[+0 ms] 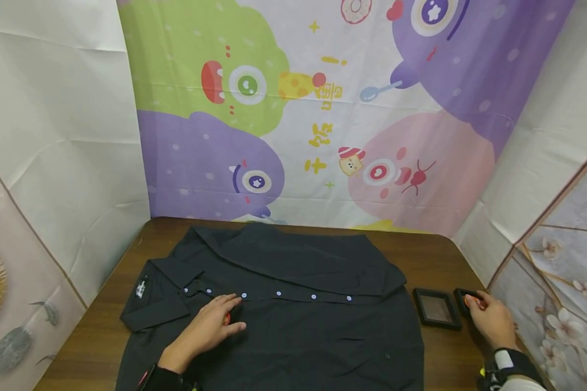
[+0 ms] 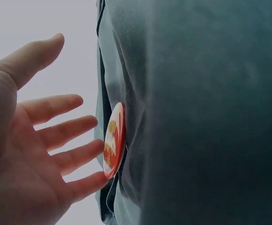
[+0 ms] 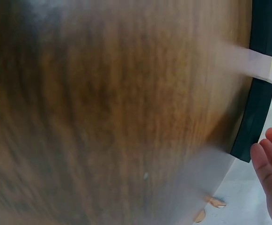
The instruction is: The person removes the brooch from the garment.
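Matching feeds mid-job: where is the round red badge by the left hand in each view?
Head: lower half, left of centre; a sliver of the round red badge shows, the rest hidden by the left hand.
Left wrist: just left of centre, the round red badge seen nearly edge-on.
Right wrist: not in it.
Shared landmark: the dark button-up shirt, in the head and left wrist views only.

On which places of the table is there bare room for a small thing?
Bare wood of the table shows left of the dark shirt, behind the two black frames, and in front of them, beside the shirt. The shirt fills the middle; the right hand crowds the frames.
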`<state>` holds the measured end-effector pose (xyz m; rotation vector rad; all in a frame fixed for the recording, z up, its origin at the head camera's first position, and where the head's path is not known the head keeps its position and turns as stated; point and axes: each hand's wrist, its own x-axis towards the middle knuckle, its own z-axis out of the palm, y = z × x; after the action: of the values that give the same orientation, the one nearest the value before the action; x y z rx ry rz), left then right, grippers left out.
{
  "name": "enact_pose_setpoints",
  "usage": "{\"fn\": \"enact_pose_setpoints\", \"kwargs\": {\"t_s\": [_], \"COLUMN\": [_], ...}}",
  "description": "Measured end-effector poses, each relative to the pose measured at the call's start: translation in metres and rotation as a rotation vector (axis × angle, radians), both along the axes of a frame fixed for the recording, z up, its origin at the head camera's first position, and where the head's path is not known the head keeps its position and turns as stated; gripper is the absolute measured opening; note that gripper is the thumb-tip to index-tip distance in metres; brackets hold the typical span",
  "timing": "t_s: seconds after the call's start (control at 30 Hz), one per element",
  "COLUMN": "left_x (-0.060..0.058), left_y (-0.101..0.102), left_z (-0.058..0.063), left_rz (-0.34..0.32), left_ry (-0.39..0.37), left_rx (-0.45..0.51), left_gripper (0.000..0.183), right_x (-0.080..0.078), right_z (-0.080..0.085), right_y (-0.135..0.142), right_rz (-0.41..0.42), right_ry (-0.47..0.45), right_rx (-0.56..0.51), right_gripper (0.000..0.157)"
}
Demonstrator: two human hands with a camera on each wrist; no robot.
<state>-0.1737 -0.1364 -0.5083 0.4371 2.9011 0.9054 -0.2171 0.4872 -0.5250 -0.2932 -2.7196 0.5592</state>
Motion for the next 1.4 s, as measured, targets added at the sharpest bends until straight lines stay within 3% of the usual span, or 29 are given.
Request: {"fn": "enact_pose_setpoints", "kwargs": {"t_s": [0.33, 0.83, 1.4], "left_x": [0.001, -0.002, -0.003], "left_y": [0.0, -0.002, -0.003], "left_z": [0.0, 0.0, 0.0], "left_rz": [0.016, 0.032, 0.031], "left_ry": [0.031, 0.021, 0.026], "left_rx": [0.018, -0.001, 0.006], "left_gripper": [0.06, 0.062, 0.062], "right_x": [0.003, 0.004, 0.005], "right_z": [0.004, 0.003, 0.007], "right_y": [-0.008, -0.02, -0.031], "right_rz": [0.006, 0.014, 0.015], "right_ry": [-0.003, -0.024, -0.022], "right_rx": [-0.021, -0.094, -0.092], "right_gripper": [0.056, 0.06, 0.062]}}
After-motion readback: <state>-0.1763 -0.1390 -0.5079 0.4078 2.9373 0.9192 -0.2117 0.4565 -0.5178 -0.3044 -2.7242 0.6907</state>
